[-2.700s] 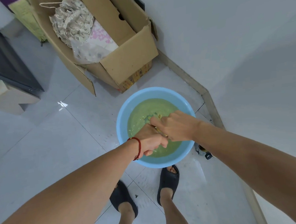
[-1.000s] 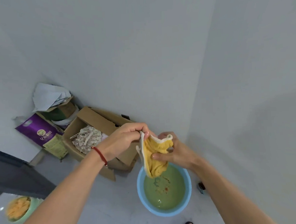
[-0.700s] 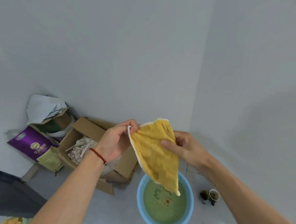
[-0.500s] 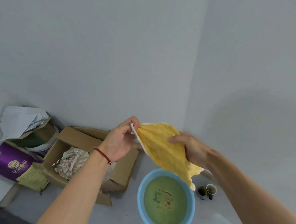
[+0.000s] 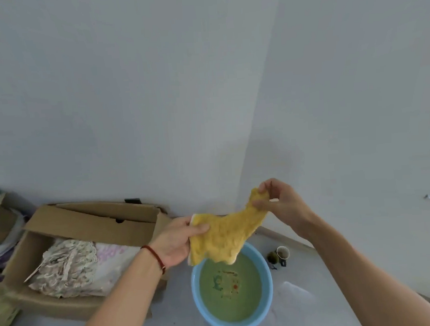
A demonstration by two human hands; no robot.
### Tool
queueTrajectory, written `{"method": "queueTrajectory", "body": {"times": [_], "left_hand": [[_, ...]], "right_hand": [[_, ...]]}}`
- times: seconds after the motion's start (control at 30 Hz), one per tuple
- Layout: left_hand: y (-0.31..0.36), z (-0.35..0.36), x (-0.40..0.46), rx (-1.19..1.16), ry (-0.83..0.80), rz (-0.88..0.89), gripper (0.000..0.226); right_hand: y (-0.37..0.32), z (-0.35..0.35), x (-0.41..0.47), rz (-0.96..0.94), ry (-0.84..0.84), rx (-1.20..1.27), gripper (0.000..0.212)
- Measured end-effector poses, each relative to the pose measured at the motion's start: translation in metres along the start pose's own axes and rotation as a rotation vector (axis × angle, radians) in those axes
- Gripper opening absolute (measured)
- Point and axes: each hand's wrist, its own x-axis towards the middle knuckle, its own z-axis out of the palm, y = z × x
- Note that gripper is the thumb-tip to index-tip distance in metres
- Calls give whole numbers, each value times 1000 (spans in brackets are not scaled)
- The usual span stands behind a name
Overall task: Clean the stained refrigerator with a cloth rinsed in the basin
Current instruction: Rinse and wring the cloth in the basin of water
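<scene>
Gripping yellow cloth [image 5: 228, 233] at two corners: left hand [image 5: 178, 240] closed on lower left edge, thumb on top; right hand [image 5: 280, 201] pinching upper right corner, held higher. Cloth stretched between them, sagging above blue basin [image 5: 268, 308] on floor (murky green water inside). Cardboard box [image 5: 91, 223] with fabric left of basin; small cups [image 5: 278, 254] by wall, right.

Grey floor [image 5: 183, 318], blue basin [image 5: 268, 308] beside open cardboard box [image 5: 74, 305], two small cups [image 5: 278, 256] near wall
</scene>
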Motion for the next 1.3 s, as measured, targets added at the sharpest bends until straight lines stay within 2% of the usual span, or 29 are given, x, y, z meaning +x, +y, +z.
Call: {"method": "queueTrajectory", "body": {"times": [0.07,0.13,0.2,0.27,0.3,0.37,0.43,0.5,0.53,0.6,0.7,0.77,0.83,0.87,0.93,1.0,1.07,1.1,1.17,1.23,1.3], "left_hand": [[15,-4,-5,-84,-12,94,39],[31,-2,-6,-105,-6,170,40],[40,8,-4,-82,40,195,40],[45,10,0,-44,104,182,40],[46,7,2,-26,137,171,40],[51,-4,2,35,221,151,37],[56,-17,2,107,293,125,34],[56,-23,1,148,315,123,31],[54,-24,1,160,313,127,29],[49,-24,3,229,304,141,23],[36,-22,9,410,374,151,22],[28,-19,14,408,485,183,32],[23,-15,18,376,592,256,52],[23,-11,19,376,593,290,55],[23,-11,19,375,484,310,50],[27,-15,16,412,319,290,52],[33,-18,14,644,230,277,63],[36,-17,15,850,260,293,63],[38,-13,20,1189,377,367,49],[40,-4,20,1253,503,427,31],[42,1,19,1217,538,476,34]], "right_hand": [[-5,-13,-3,-88,103,-18,33],[-9,-15,-7,-94,167,356,41],[3,1,-1,136,89,623,58],[27,36,3,394,-97,605,80],[35,50,1,493,-133,599,79],[48,57,1,624,-116,578,54],[60,42,3,630,-83,471,33],[67,19,-1,680,-168,437,13],[67,11,-4,713,-217,411,11],[69,1,-6,745,-257,337,25],[68,-9,-2,682,-93,242,48],[64,-18,1,622,10,288,50],[59,-31,3,540,55,329,43],[55,-39,2,488,58,311,39],[47,-52,0,382,20,240,37],[39,-62,-2,275,-12,41,41],[33,-70,1,159,7,-306,43],[31,-72,2,106,32,-450,39],[27,-75,2,6,89,-608,20],[20,-79,-3,-59,139,-702,3],[17,-86,-9,-99,129,-716,5]]}}
